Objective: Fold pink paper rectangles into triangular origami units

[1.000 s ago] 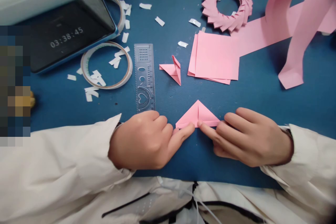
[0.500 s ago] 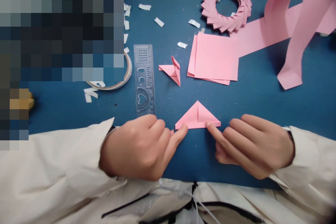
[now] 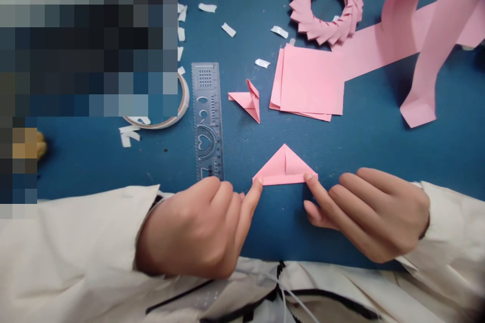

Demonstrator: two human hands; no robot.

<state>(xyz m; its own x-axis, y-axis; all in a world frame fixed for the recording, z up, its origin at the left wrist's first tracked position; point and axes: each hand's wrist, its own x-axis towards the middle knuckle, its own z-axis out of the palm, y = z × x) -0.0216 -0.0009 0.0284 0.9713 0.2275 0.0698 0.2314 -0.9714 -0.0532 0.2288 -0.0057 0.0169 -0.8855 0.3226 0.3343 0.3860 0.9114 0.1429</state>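
A folded pink triangle (image 3: 285, 167) lies flat on the blue table (image 3: 371, 141), just ahead of both hands. The left hand (image 3: 197, 232) is loosely curled, its forefinger stretched out so the tip presses the triangle's left corner; it grips nothing. The right hand (image 3: 369, 214) is likewise half curled, its forefinger tip resting on the right corner of the triangle's near edge, with the other fingers tucked beside it and holding nothing. Both wrists come out of white sleeves (image 3: 71, 242). Just beyond the left hand lies a clear ruler (image 3: 206, 116), running away from the person, and left of it a tape ring (image 3: 178, 111) shows partly (the rest is blurred out). Past the triangle sits a small folded pink piece (image 3: 248, 101), and just right of it a stack of pink squares (image 3: 310, 83). Farther back lies a pink paper wreath (image 3: 326, 6), with a long pink strip (image 3: 420, 35) curling at the right. White paper scraps (image 3: 229, 29) are scattered over the far part of the table.
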